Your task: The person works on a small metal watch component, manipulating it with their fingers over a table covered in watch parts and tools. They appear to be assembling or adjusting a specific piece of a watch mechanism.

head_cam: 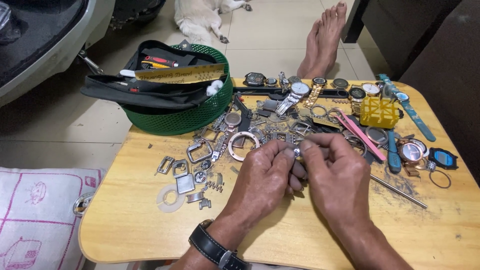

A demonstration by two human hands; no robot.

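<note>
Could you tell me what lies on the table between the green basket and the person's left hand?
In the head view, between the green basket and the left hand lies a scatter of loose watch parts: metal cases, bracelet links and a pinkish round bezel ring.

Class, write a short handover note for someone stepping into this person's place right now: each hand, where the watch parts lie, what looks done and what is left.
Left hand: pinches a small metal part at its fingertips.
Right hand: pinches the same part from the other side; both hands are raised just above the table.
Parts: loose watch cases, rings and links lie left of the hands; whole watches line the far edge; yellow holder and pink tweezers to the right; green basket at far left.
Done: cannot tell.
Left: the pinched part is not yet set down.
</note>
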